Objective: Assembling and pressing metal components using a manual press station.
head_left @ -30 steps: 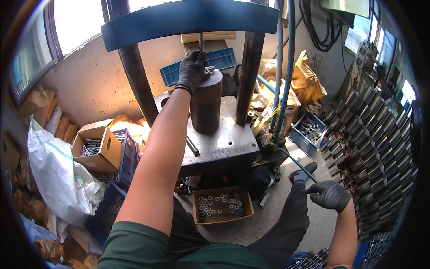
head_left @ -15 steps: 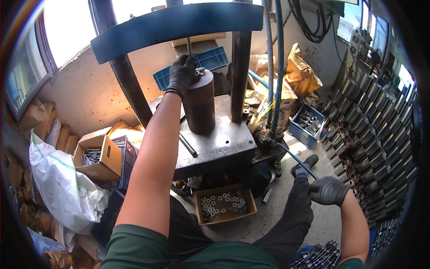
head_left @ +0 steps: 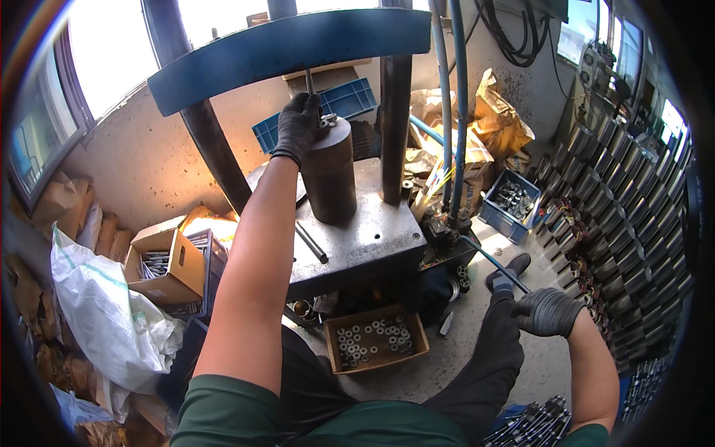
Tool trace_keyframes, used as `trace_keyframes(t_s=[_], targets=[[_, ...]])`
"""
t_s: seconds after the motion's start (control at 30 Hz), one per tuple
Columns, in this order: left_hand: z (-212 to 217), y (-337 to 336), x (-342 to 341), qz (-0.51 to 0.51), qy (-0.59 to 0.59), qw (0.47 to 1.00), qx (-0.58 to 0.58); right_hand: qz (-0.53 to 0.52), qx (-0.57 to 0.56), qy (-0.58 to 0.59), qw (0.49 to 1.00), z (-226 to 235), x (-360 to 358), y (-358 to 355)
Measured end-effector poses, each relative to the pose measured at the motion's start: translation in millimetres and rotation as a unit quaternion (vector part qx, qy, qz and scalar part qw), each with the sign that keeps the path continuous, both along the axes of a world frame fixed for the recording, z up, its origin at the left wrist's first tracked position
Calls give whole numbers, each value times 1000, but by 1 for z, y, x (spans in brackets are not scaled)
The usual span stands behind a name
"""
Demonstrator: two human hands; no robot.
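My gloved left hand (head_left: 298,128) is closed around the lower part of a thin upright metal rod (head_left: 309,79), on top of a dark metal cylinder (head_left: 330,186). The cylinder stands on the steel bed (head_left: 365,246) of a press, and the rod's upper end meets the blue crossbeam (head_left: 298,52). Small metal pieces lie on the cylinder's top beside my fingers. Low on the right, my gloved right hand (head_left: 550,313) wraps around the end of a blue lever (head_left: 488,255) that runs to a fitting beside the press. A loose bar (head_left: 311,243) lies on the bed, left of the cylinder.
Dark columns (head_left: 395,127) flank the cylinder. Below the bed sits a wooden box (head_left: 376,366) of metal rings. A cardboard box (head_left: 173,261) of metal pins and a white sack (head_left: 104,313) are at left. Stacked metal cylinders (head_left: 625,208) and a blue crate (head_left: 512,203) stand right.
The whole view has shifted slightly. Both hands keep their grips on the rod and the lever, with little visible movement.
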State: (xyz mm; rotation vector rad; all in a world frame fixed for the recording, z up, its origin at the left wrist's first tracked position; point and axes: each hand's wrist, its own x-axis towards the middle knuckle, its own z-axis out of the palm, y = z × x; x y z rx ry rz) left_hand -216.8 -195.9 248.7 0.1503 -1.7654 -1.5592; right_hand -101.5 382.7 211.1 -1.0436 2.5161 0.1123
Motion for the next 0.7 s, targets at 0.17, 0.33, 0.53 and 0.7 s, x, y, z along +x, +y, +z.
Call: trace_keyframes(t_s=[0.17,0.33,0.53,0.7], targets=[[2,5,0,2,-4,1000,-16,-3,-57,27,998,2,-3,4],[-2,-7,0,-5,-11,1000,-19,27,44,-10,999,7,1,-5],[3,7,0,-4,-18,1000,-2,2,-56,4,998,2,-8,8],[-2,-6,-3,4,-7,999,-50,29,64,-19,997,8,-1,-6]])
